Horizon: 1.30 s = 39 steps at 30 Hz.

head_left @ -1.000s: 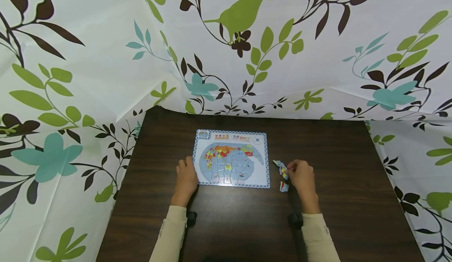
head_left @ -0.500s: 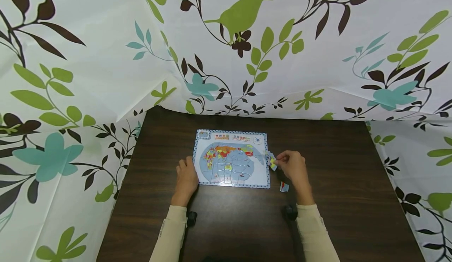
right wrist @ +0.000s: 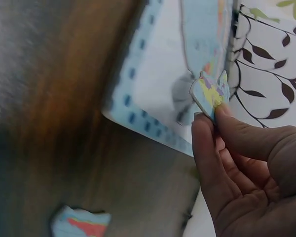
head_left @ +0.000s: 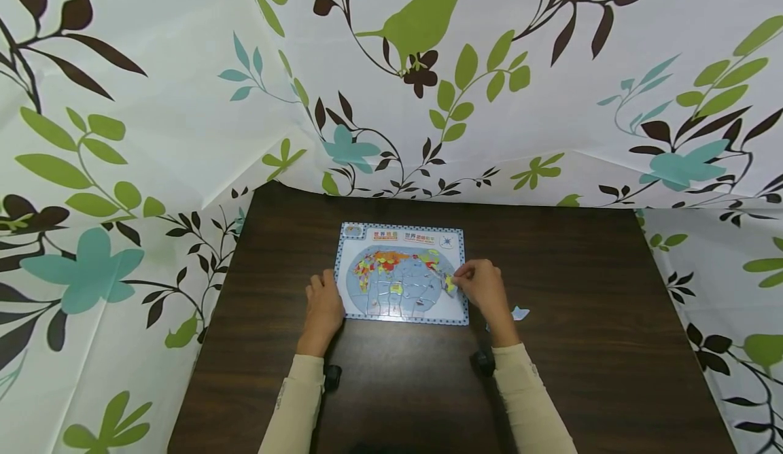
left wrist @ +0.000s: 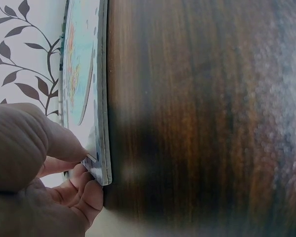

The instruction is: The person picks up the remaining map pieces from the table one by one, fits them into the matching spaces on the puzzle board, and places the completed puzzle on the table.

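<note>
A world map jigsaw puzzle board (head_left: 373, 308) with a dotted blue border lies on the dark table. My left hand (head_left: 324, 304) holds the board's near left corner, its thumb on top and other fingers at the edge in the left wrist view. Between thumb and fingertips, my right hand (head_left: 486, 287) pinches a puzzle piece (right wrist: 207, 96) with yellow and purple land on blue. That piece is over the right part of the map, where a gap in the fitted pieces shows pale board.
A loose puzzle piece (right wrist: 84, 222) with a red patch lies on the table off the board's right side. Another pale blue piece (head_left: 520, 313) lies to the right of the right wrist. A leaf-patterned cloth (head_left: 428, 168) hangs behind and beside the table.
My right hand has picked the piece up from beside the board and carried it left over the map. The pale blue loose piece has come into view. The left hand stays put.
</note>
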{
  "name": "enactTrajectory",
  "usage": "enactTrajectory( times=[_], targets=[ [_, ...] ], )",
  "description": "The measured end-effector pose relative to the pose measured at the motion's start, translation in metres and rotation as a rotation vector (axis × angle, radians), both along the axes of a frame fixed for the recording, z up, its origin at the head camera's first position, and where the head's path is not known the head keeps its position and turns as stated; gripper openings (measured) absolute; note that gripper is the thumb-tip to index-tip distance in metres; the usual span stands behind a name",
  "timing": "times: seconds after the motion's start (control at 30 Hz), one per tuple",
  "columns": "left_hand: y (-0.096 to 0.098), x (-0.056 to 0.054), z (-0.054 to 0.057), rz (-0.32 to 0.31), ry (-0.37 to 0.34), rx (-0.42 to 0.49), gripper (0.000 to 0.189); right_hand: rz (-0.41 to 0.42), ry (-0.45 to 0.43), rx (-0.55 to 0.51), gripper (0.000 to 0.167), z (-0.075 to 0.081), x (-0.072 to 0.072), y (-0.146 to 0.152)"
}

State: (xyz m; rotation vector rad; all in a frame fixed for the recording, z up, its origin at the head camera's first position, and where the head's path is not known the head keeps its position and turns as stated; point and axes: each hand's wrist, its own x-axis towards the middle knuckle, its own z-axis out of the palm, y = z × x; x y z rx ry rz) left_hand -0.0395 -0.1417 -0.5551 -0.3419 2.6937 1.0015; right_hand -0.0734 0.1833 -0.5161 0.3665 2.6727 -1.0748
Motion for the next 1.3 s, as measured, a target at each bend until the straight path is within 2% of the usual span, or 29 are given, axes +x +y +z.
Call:
enactTrajectory(
  times=[0.23, 0.6, 0.97, 1.2, 1.3],
  targets=[
    [0.0, 0.0, 0.001, 0.0, 0.006, -0.01, 0.039, -0.015, -0.026, 0.051, 0.006, -0.007, 0.003, -0.007],
    [0.001, 0.001, -0.002, 0.014, 0.002, 0.01, 0.038, 0.008, 0.0, 0.075, 0.006, -0.01, 0.005, -0.009],
    [0.001, 0.001, -0.001, 0.012, -0.012, 0.002, 0.038, -0.02, 0.042, 0.095, 0.006, -0.016, 0.01, -0.013],
    [0.002, 0.001, -0.001, 0.016, -0.011, -0.014, 0.039, -0.004, 0.064, 0.167, 0.027, -0.022, 0.012, -0.023],
    [0.001, 0.0, -0.003, 0.013, 0.0, -0.011, 0.038, -0.009, 0.072, 0.194, 0.029, -0.023, 0.011, -0.026]
  ],
)
